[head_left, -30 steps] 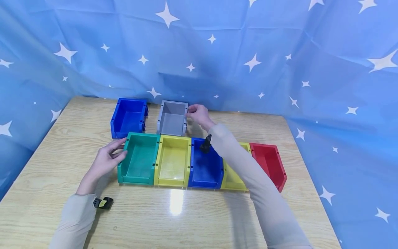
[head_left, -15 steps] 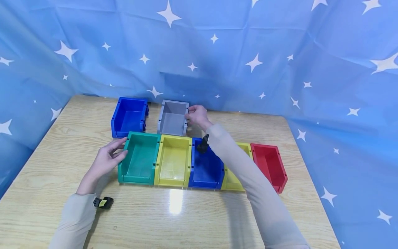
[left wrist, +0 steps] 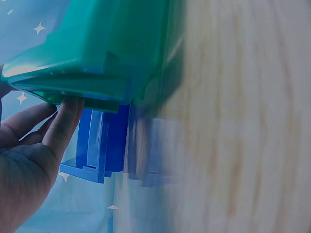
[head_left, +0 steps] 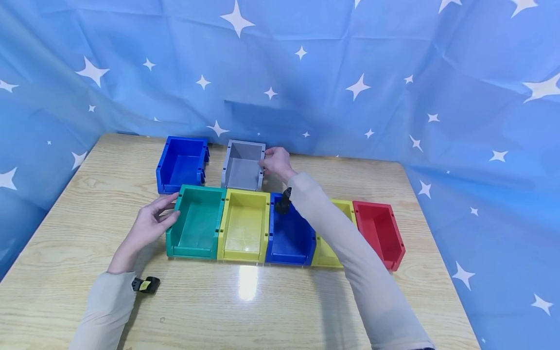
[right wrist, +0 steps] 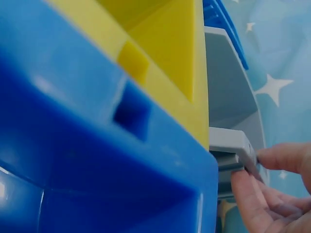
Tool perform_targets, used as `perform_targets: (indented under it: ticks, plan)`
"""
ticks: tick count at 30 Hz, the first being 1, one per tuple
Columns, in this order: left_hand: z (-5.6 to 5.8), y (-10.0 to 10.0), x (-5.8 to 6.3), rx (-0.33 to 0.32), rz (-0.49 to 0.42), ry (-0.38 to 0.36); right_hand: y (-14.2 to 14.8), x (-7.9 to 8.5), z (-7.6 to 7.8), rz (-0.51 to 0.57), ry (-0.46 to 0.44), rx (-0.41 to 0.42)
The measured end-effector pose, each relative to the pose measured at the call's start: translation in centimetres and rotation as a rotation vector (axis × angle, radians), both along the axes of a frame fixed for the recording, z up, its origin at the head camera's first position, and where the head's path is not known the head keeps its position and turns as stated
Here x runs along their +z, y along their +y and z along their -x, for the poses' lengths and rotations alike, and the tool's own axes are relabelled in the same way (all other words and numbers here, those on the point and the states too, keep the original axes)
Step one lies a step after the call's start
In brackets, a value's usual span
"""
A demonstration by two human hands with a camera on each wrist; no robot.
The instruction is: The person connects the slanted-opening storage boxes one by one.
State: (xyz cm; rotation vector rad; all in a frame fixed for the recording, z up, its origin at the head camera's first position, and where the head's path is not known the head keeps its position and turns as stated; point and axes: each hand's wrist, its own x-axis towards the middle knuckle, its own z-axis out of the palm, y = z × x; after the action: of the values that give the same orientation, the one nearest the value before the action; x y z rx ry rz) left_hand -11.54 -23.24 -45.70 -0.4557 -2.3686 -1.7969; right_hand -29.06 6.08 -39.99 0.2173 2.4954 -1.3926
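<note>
My left hand [head_left: 148, 221] grips the left rim of the green bin [head_left: 201, 223] in the head view. In the left wrist view, fingertips tuck under the rim flange of this bin. At the back, my right hand [head_left: 280, 164] pinches the right wall of the grey bin [head_left: 245, 166]. The right wrist view shows thumb and fingers around that grey wall [right wrist: 231, 138]. The grey bin stands behind the green bin and the yellow bin [head_left: 245, 223] and reaches their rear edges. What lies under my right forearm is hidden.
The front row continues with a blue bin [head_left: 288, 238], another yellow bin [head_left: 325, 253] partly covered by my sleeve, and a red bin [head_left: 379, 233]. Another blue bin [head_left: 181, 163] stands back left, apart from the grey one. A starry curtain [head_left: 280, 73] hangs behind the wooden table [head_left: 280, 311].
My right hand and forearm have shifted slightly left, with the hand still at the grey bin's right wall. The left hand and the bins keep their places.
</note>
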Motion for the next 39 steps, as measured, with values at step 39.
perform_targets:
  ticks: [39]
  plan:
    - [0.1, -0.1, -0.2, 0.005, 0.023, -0.006, 3.4, 2.5, 0.5, 0.183, 0.031, -0.158]
